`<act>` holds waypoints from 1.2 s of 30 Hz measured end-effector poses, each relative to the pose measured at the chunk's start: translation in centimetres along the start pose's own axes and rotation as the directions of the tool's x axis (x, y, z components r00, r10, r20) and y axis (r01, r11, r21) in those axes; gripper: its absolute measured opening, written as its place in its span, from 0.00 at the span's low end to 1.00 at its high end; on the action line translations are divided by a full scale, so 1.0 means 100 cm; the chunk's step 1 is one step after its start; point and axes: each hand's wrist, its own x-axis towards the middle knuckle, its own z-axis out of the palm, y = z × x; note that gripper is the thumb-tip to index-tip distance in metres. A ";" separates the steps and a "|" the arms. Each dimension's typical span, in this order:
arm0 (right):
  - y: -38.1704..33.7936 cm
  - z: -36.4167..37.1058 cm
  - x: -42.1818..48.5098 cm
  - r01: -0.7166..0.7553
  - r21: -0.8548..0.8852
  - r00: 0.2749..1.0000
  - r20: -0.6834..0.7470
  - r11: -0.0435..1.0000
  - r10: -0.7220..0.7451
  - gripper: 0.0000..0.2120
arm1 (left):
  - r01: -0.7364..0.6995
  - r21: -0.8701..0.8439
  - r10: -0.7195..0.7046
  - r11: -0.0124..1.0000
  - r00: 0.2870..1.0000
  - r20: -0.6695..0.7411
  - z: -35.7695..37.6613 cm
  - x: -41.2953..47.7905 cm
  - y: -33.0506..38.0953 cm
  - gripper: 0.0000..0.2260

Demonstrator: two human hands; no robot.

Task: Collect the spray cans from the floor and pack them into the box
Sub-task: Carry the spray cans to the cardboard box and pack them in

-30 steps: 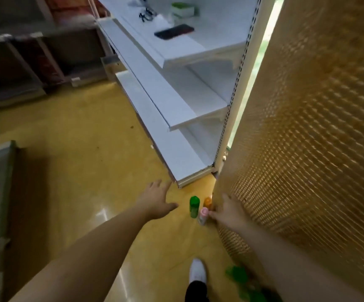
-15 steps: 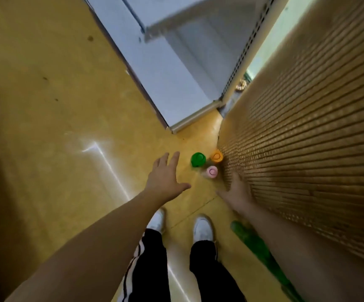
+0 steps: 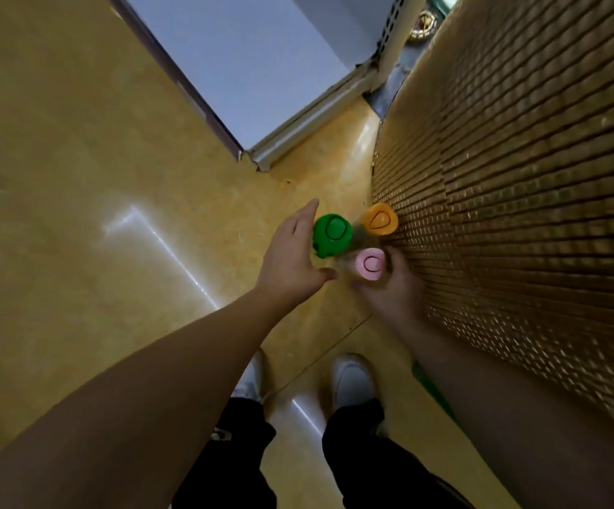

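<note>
Fingers [image 3: 307, 218] outstretched beside green-capped can [image 3: 332, 235]

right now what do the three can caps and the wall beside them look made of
The round green cap, orange cap and pink cap look like moulded plastic: solid colour, soft sheen. The gold wall looks like small glossy mosaic tiles, glinting in a grid.

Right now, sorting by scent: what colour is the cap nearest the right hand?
Pink, seen in the head view.
</note>
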 end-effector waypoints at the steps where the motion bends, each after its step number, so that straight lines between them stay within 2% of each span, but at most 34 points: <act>1: 0.004 0.006 0.004 0.013 0.010 1.000 -0.029 1.000 -0.013 0.36 | -0.018 -0.014 0.018 1.000 1.000 -0.013 0.005 0.004 -0.002 0.52; 4: 0.007 0.020 0.010 0.053 0.041 0.995 -0.083 0.998 -0.050 0.28 | -0.053 -0.069 0.049 0.996 0.997 -0.057 0.015 0.012 -0.007 0.45; 7: 0.007 0.029 0.011 0.063 0.102 0.987 -0.151 0.993 -0.047 0.25 | -0.102 -0.098 0.091 0.990 0.990 -0.106 0.019 0.017 -0.008 0.36; 10: 0.011 0.033 0.010 0.079 0.116 0.978 -0.200 0.990 -0.055 0.23 | -0.116 -0.096 0.105 0.989 0.988 -0.117 0.020 0.018 -0.008 0.32; 16: 0.000 0.013 -0.019 0.078 0.096 0.971 -0.231 0.992 -0.054 0.21 | -0.047 -0.101 0.032 0.994 0.989 -0.141 0.005 -0.009 -0.007 0.34; 21: -0.032 -0.030 -0.070 0.021 0.107 0.975 -0.223 0.994 0.003 0.21 | -0.035 -0.075 0.023 0.997 0.988 -0.152 -0.046 -0.051 0.016 0.34; 25: -0.069 -0.073 -0.116 0.023 0.153 0.967 -0.256 0.988 0.018 0.23 | -0.082 -0.047 0.074 0.996 0.987 -0.146 -0.099 -0.082 0.053 0.35; 29: -0.106 -0.119 -0.162 0.043 0.172 0.951 -0.310 0.984 0.013 0.23 | -0.187 -0.026 0.182 0.982 0.973 -0.142 -0.150 -0.116 0.098 0.35; 36: -0.135 -0.185 -0.252 0.077 0.197 0.899 -0.437 0.977 0.018 0.25 | -0.340 0.019 0.339 0.940 0.932 -0.128 -0.211 -0.188 0.160 0.35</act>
